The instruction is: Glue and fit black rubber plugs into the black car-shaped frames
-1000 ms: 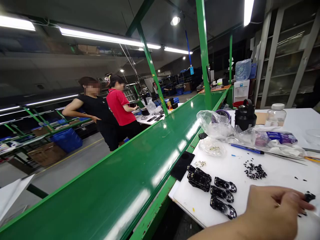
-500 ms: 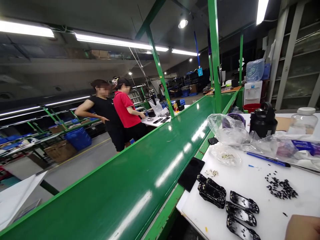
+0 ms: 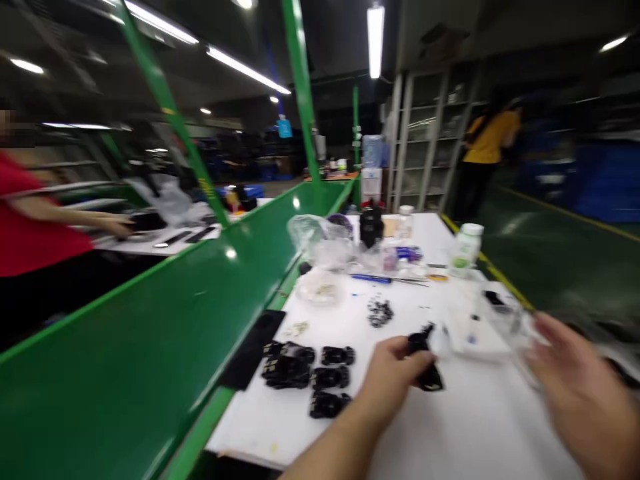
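The hands are apart: the left hand [image 3: 387, 377] is clamped on a black part [image 3: 429, 375] over the tabletop [image 3: 465, 433]; the right hand [image 3: 585, 387], blurred, is spread near the right edge. Bare surface lies between them. Black car-shaped pieces [image 3: 330, 378] sit toward the left edge, beside a green conveyor [image 3: 200, 313]. Beyond, a white tray [image 3: 487, 348] holds small dark and blue bits; a clear bag [image 3: 306, 288] holds pale bits.

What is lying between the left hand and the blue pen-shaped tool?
In the head view, a pile of small black pieces lies between the left hand and the blue pen-shaped tool.
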The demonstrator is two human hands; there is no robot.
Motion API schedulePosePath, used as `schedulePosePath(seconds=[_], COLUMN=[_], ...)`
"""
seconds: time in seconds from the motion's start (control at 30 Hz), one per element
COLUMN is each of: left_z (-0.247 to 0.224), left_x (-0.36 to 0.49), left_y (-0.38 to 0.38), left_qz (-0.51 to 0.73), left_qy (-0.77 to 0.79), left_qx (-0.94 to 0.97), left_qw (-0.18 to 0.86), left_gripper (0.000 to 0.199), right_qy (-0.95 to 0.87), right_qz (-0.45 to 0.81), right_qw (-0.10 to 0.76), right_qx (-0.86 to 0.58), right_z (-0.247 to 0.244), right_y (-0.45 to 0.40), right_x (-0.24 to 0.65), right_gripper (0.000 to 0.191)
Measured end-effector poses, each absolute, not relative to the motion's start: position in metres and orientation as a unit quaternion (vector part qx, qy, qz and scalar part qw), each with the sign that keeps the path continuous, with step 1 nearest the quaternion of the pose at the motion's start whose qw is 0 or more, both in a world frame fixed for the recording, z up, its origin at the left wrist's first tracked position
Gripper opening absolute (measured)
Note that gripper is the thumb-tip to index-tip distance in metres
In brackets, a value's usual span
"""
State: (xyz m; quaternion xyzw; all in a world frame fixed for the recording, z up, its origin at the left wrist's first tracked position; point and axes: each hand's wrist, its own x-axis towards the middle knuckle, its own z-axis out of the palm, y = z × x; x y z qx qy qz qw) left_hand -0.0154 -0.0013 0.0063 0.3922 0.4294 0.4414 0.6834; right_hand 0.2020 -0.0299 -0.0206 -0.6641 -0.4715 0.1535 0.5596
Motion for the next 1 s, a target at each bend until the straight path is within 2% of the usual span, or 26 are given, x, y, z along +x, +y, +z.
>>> schedulePosePath(seconds=[0.07,0.13,0.2,0.3,0.37,0.47,0.53,0.67,0.77,0.83,0.9,1.0], left_z=[0.006,0.003,0.001,0.000,0.000,0.000,0.001,0.002,0.002,0.002,0.001,0.001], left_x=[-0.017,-0.018,-0.020,-0.022,-0.022,-0.022,-0.022,-0.021,-0.020,-0.020,-0.020,-0.019], left_y=[0.003,0.006,0.007,0.006,0.007,0.008,0.009,0.009,0.010,0.010,0.011,0.010], left_qz=[0.439,0.418,0.391,0.372,0.367,0.362,0.356,0.337,0.321,0.311,0.301,0.280], left_qy=[0.414,0.411,0.414,0.420,0.423,0.429,0.437,0.454,0.467,0.471,0.466,0.452], left_qx=[0.426,0.431,0.446,0.471,0.479,0.476,0.478,0.490,0.501,0.515,0.531,0.547], left_qw=[0.674,0.686,0.690,0.681,0.676,0.676,0.674,0.663,0.654,0.645,0.640,0.647], left_gripper=[0.024,0.025,0.026,0.028,0.029,0.030,0.030,0.027,0.027,0.028,0.028,0.026], right_qy=[-0.484,-0.508,-0.525,-0.513,-0.509,-0.516,-0.516,-0.495,-0.475,-0.458,-0.441,-0.415], right_qz=[0.180,0.172,0.186,0.191,0.189,0.197,0.202,0.222,0.319,0.451,0.576,0.684], right_qw=[0.528,0.491,0.455,0.446,0.454,0.480,0.516,0.618,0.695,0.696,0.654,0.586], right_qx=[-0.674,-0.687,-0.695,-0.708,-0.707,-0.682,-0.653,-0.568,-0.436,-0.319,-0.217,-0.127], right_z=[-0.014,-0.013,-0.013,-0.014,-0.013,-0.013,-0.011,0.004,0.028,0.043,0.052,0.048], right_y=[-0.025,-0.010,0.009,0.034,0.046,0.056,0.056,0.044,0.031,0.024,0.020,0.020], right_x=[0.205,0.200,0.194,0.188,0.188,0.188,0.188,0.181,0.171,0.161,0.151,0.140], right_gripper=[0.065,0.072,0.074,0.075,0.071,0.053,0.043,0.038,0.028,0.028,0.035,0.064])
